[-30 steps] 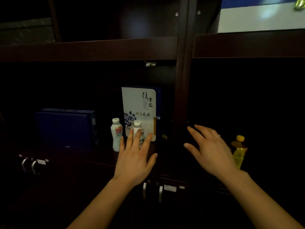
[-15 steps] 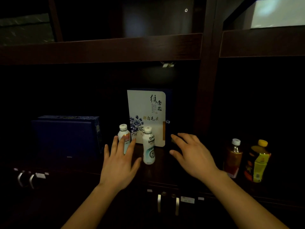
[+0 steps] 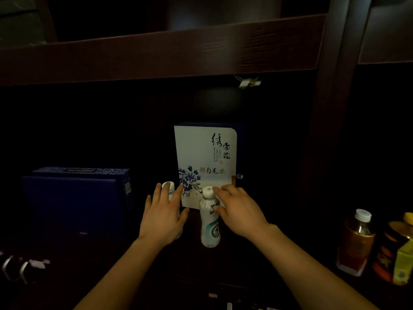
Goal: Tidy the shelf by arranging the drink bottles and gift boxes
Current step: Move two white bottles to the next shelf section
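Note:
On a dark wooden shelf stands a white gift box with blue flowers, and two white drink bottles are in front of it. My left hand covers the left bottle with straight fingers, so only its cap and one edge show. My right hand touches the right bottle, thumb against its shoulder and index finger by the cap. A dark blue gift box sits to the left.
An amber bottle with a white cap and a yellow-labelled bottle stand in the right compartment beyond a wooden upright. A shelf board runs overhead. Metal cabinet handles show at lower left.
Both hands have moved forward into the shelf. The left hand now covers the left bottle and the right hand has reached the right bottle. The view has shifted left and closer.

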